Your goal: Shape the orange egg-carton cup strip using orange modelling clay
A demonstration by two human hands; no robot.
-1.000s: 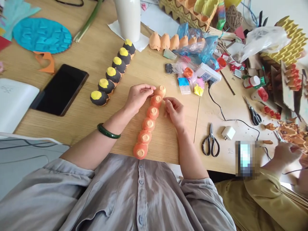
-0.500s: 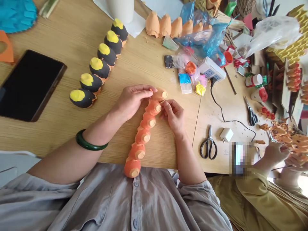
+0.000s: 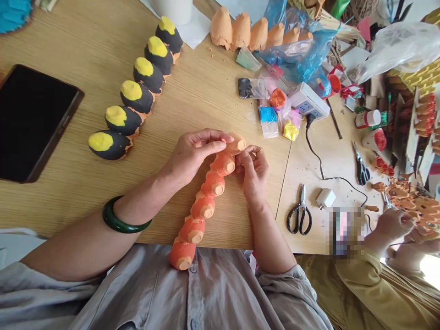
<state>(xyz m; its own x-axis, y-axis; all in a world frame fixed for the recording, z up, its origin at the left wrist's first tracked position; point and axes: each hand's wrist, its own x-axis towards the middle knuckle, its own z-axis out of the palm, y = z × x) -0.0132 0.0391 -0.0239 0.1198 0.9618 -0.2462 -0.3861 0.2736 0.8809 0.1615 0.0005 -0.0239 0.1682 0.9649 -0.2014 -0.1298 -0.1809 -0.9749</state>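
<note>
A strip of egg-carton cups (image 3: 202,208) runs from my shirt front out over the table. Orange-red modelling clay coats most of its cups, leaving their tips bare; the far-end cup (image 3: 237,143) shows plain carton. My left hand (image 3: 194,153) is closed at that far cup, with a small bit of orange clay (image 3: 224,140) between thumb and fingers. My right hand (image 3: 254,172) pinches the right edge of the strip just below the far cup; its fingertips are partly hidden. A green bangle (image 3: 125,217) circles my left wrist.
A black-and-yellow row of cups (image 3: 137,94) and a dark tablet (image 3: 34,121) lie left. Beyond are a bare carton row (image 3: 240,30), clay packets (image 3: 268,119) and a power strip (image 3: 309,101). Scissors (image 3: 299,215) lie right, near a co-worker's hands (image 3: 395,224).
The view has shifted slightly, and the strip's near end sits a little lower and further left. Both hands keep their places at the far cup.
</note>
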